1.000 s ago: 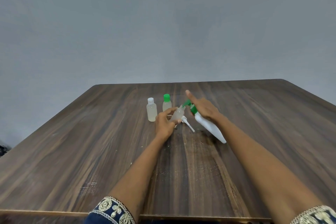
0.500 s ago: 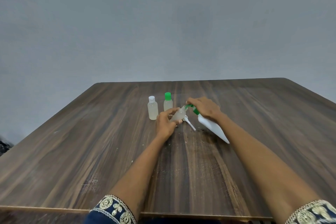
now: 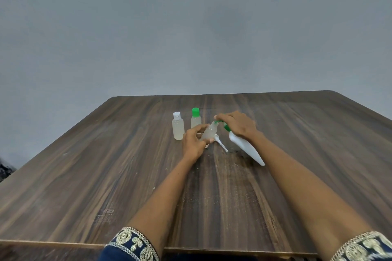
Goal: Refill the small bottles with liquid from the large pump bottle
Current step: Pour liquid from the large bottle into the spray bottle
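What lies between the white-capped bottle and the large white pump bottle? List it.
In the head view, between the white-capped bottle and the large pump bottle: the left hand holding a tilted small bottle, with the green-capped bottle standing behind.

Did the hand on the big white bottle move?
Yes. The right hand dropped from open above the large white pump bottle onto its green top, while the white-capped small bottle stayed put.

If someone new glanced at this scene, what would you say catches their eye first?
Probably the two hands meeting mid-table: the left hand tilts a small clear bottle toward the green nozzle of the large white pump bottle, which the right hand holds slanted. Just behind them stand two capped small bottles, the white-capped bottle and the green-capped bottle, on the dark wooden table.
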### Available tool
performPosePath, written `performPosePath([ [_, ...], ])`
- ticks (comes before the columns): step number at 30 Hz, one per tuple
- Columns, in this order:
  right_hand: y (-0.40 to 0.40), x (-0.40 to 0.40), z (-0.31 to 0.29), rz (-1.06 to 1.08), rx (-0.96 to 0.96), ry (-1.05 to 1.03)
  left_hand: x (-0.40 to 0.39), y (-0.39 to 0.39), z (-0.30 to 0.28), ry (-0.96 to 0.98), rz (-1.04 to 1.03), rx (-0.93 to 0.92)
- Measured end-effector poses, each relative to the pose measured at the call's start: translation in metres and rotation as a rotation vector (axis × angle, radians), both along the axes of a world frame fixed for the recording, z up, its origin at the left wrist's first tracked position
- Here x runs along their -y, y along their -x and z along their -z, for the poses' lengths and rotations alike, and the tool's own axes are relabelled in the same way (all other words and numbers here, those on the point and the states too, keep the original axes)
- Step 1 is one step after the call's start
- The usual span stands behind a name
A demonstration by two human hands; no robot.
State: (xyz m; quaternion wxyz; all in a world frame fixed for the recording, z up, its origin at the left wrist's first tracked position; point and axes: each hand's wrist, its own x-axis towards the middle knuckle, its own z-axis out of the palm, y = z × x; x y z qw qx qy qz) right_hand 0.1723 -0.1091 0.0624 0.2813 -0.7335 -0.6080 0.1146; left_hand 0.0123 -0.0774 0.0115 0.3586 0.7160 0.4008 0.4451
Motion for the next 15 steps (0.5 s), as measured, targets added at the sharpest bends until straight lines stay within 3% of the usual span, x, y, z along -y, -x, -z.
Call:
performPosePath([
  [11,-0.0031,-0.0042,0.0058,-0.023,0.113,-0.045,0.0007,-0.0012,-0.0019,0.013,0.001,-0.014],
  [15,0.0002,-0.0007,0.0031,0.05,0.067,-0.049,0.0004,-0.0007,-0.0019,0.021,-0.005,0.006],
])
